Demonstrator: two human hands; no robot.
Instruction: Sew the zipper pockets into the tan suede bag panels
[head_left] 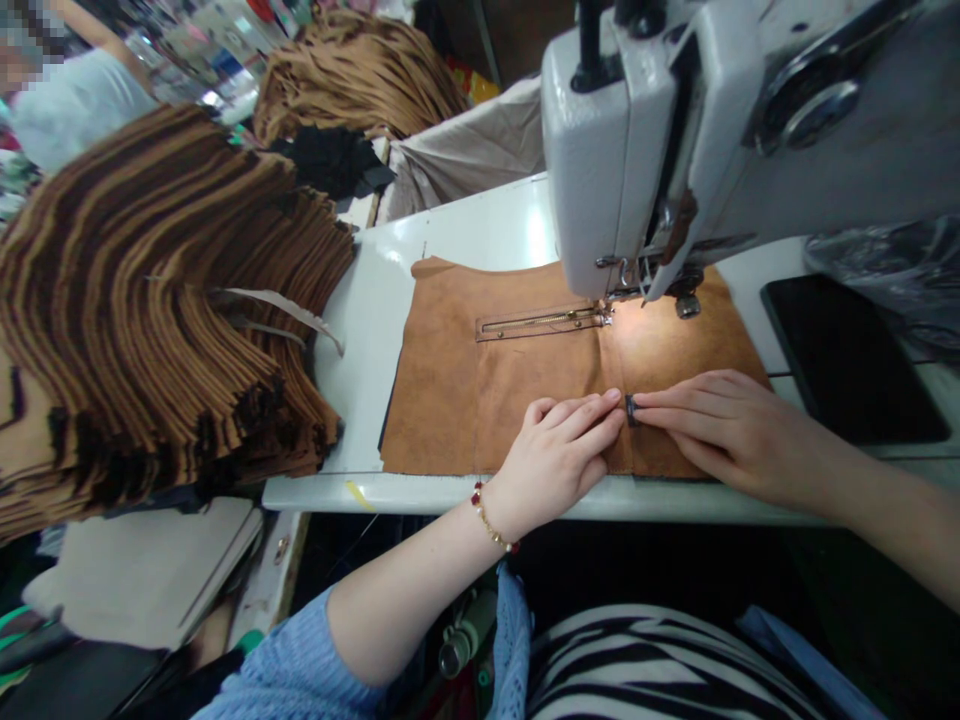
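Observation:
A brown leather-like panel (442,390) lies flat on the white sewing table, with a zipper (540,322) set in a stitched rectangle. The zipper's right end is by the presser foot of the sewing machine (600,170), whose lamp lights the panel. My left hand (559,450) rests on the panel, fingers together and pointing right. From the right, my right hand (735,430) touches a small dark tab (631,410) with its fingertips, fingers pressed together. The tab lies on the panel between the two hands.
A tall stack of brown pieces (150,300) stands at the left. A black phone-like slab (855,360) lies at the right, near clear plastic wrap (892,270). More brown pieces (360,75) are piled behind. A person in a light top (82,105) is at the upper left.

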